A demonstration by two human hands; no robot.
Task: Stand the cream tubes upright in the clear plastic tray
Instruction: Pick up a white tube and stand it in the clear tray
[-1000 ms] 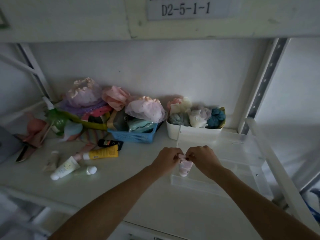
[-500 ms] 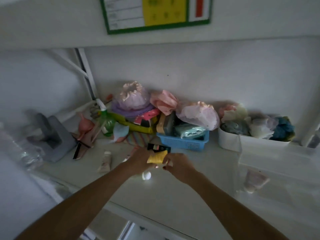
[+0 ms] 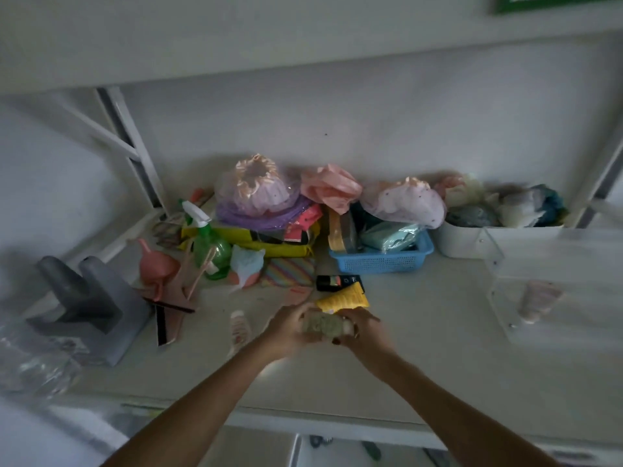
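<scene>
A pale greenish cream tube (image 3: 322, 324) lies crosswise between my two hands, a little above the shelf. My left hand (image 3: 290, 326) grips its left end and my right hand (image 3: 362, 330) grips its right end. Just behind my fingers lies a yellow tube (image 3: 344, 299), and behind that a black tube (image 3: 338, 283). A small white-and-pink tube (image 3: 240, 328) lies flat to the left of my left hand. The clear plastic tray (image 3: 505, 318) stands at the far right, with one pink tube (image 3: 537, 299) upright inside it.
A blue basket (image 3: 381, 261) and a white bin (image 3: 462, 242) of soft items line the back wall. A green spray bottle (image 3: 209, 244), a pink funnel (image 3: 158, 266) and a grey block (image 3: 87, 298) crowd the left. The shelf's front edge (image 3: 337, 416) is below my forearms.
My hands let go of the pink tube, now standing in the tray, and moved left to the loose tubes. They have since picked up the pale greenish tube.
</scene>
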